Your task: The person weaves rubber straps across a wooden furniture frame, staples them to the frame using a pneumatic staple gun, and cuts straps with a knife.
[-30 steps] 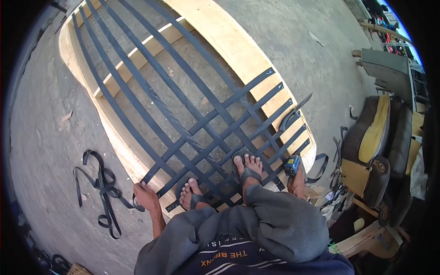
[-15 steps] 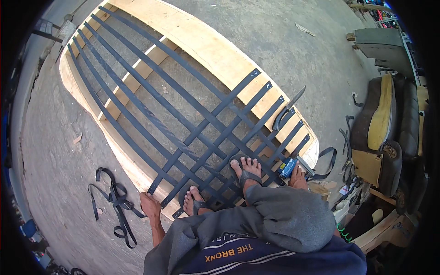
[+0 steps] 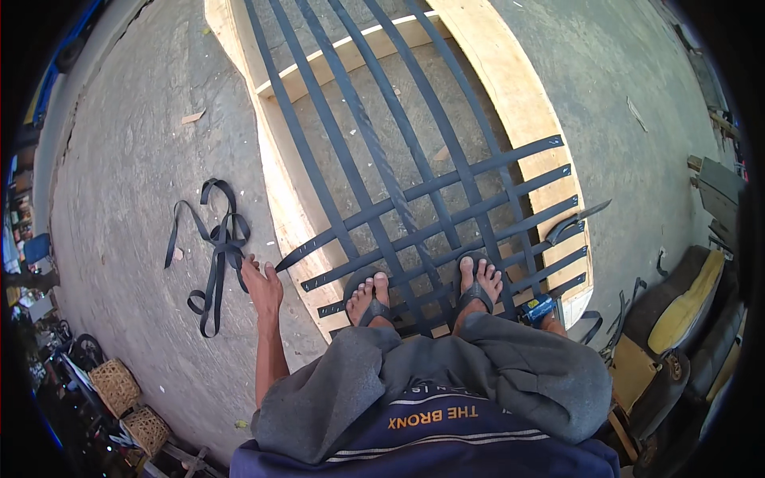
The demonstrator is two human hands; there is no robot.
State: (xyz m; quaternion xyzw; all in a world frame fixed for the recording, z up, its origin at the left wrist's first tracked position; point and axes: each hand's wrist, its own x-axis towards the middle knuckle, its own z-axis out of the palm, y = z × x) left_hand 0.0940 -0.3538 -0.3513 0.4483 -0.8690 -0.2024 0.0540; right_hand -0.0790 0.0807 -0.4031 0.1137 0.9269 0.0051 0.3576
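My left hand [image 3: 265, 291] is beside the left edge of a wooden frame [image 3: 530, 88], thumb and fingers apart. Its fingertips are next to a loose, tangled black webbing strap [image 3: 217, 267]; whether they touch it I cannot tell. Near the thumb, the end of a woven black strap [image 3: 319, 239] juts past the frame's edge. My right hand [image 3: 551, 322], partly hidden by my trouser leg, is closed around a blue staple gun [image 3: 539, 308] at the frame's near right corner. Black straps criss-cross the frame, with staples at their ends.
A knife [image 3: 594, 209] with a dark handle lies on the frame's right side. My sandalled feet [image 3: 368, 298] stand on the woven straps. Old seat cushions [image 3: 687, 303] are at the right, wicker baskets [image 3: 114, 385] at the lower left.
My view has turned, so the frame now stands more upright in it. My left hand has moved off the strap end at the frame's edge toward the loose strap, its fingers opening.
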